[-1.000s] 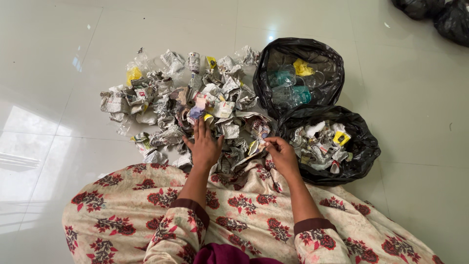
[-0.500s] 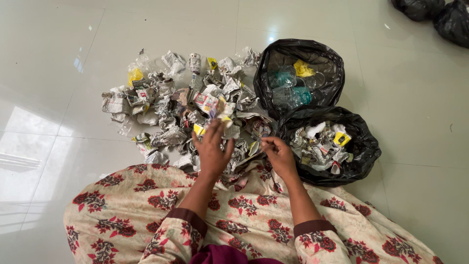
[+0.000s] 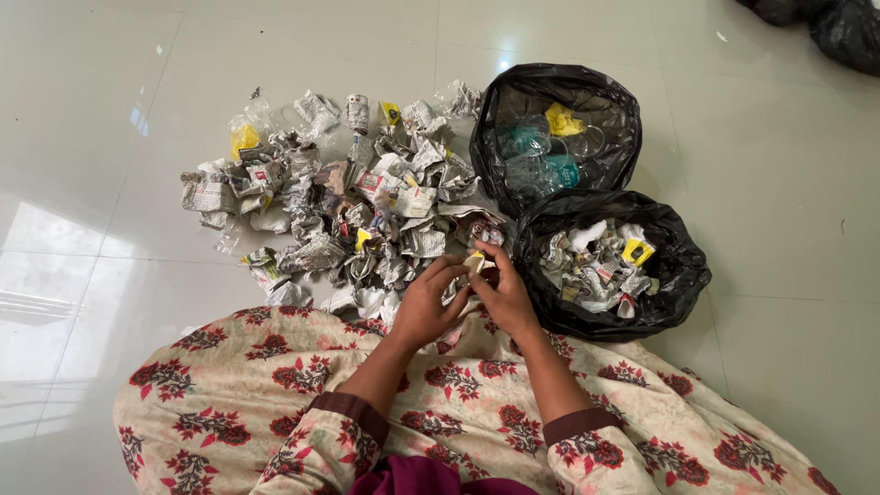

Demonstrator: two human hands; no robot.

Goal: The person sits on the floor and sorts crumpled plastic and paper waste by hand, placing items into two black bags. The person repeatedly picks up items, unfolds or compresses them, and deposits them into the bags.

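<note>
I'm sitting on a glossy, pale cream tiled floor [image 3: 788,137], and it fills everything I can see. Thin grout lines [image 3: 438,46] cross it, one running away from me toward the far side, others cutting left to right. Light is bouncing off the polish: a small bright spot [image 3: 505,66] glints on the far tiles, and a broad white glare [image 3: 41,234] spreads over the tiles on my left, with pale streaks nearer to me. In the far right corner, dark black bags [image 3: 825,23] sit at the edge, partly cut off.
</note>
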